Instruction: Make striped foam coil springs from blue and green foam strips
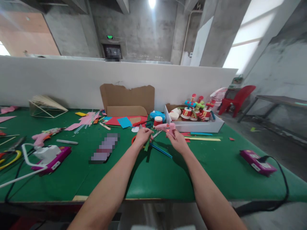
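Observation:
My right hand [176, 138] is closed round the grip of a pink glue gun [165, 127], whose nozzle points left toward my other hand. My left hand [142, 135] is closed on a green stick [147, 145] that slants down toward the green table [155, 175]. A blue stick [161, 150] lies on the table just under both hands. The two hands are close together above the table's middle.
A white box [192, 127] of finished red and green craft pieces stands at the right. Cardboard [127, 99], coloured paper scraps [88, 119] and a second glue gun [44, 135] lie left. Purple power strips [51, 159] [257, 163] with cables sit on both sides.

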A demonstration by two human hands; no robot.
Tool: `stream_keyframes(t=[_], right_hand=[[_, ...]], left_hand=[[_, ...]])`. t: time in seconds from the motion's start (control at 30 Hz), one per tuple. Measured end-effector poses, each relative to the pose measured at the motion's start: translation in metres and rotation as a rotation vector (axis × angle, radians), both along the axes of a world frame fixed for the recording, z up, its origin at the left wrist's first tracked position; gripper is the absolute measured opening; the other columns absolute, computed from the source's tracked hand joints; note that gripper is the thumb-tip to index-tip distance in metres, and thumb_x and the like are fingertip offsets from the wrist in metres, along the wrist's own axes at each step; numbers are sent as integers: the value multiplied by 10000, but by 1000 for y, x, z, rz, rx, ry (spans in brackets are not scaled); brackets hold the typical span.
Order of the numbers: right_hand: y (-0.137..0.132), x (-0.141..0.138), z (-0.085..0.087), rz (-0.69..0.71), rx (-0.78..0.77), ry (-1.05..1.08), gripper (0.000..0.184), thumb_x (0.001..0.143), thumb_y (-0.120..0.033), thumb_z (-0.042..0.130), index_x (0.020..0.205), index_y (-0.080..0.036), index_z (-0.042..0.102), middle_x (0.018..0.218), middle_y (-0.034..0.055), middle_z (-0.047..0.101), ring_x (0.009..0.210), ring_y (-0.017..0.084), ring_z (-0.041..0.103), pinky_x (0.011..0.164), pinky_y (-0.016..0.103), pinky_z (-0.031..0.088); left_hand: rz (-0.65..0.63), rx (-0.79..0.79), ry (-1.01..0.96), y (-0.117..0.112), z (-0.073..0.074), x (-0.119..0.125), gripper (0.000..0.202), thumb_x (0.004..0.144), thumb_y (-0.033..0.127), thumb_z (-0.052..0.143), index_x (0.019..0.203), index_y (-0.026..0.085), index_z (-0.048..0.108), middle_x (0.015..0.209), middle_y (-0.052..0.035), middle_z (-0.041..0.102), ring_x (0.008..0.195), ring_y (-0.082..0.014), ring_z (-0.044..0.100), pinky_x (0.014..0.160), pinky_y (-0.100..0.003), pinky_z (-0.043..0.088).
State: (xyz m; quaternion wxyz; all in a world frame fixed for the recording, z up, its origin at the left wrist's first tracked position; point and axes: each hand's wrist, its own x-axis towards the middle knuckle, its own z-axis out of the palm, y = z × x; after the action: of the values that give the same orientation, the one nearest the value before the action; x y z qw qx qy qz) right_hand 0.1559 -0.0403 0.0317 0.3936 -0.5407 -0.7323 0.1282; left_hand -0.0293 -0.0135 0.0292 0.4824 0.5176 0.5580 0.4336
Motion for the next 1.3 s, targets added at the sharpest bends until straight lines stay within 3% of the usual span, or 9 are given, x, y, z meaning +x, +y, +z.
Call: stream_keyframes(t=[0.87,1.3], right_hand=[[0,2,-1,-24,7,-76,343,844,-357,468,1088,-139,573,1000,150,689,872,258,650,753,326,479],[-1,1,0,-21,10,-76,363,844,-357,456,1101,-127,570,1012,156,686,889,259,650,766,330,479]], left_hand=[[-17,6,54,-3,4,0,156,822,152,473,735,141,601,462,39,553,351,-72,460,402,-178,351],[-26,28,44,1,-2,-1,153,814,162,483,738,138,613,464,36,555,353,-76,467,403,-182,355]])
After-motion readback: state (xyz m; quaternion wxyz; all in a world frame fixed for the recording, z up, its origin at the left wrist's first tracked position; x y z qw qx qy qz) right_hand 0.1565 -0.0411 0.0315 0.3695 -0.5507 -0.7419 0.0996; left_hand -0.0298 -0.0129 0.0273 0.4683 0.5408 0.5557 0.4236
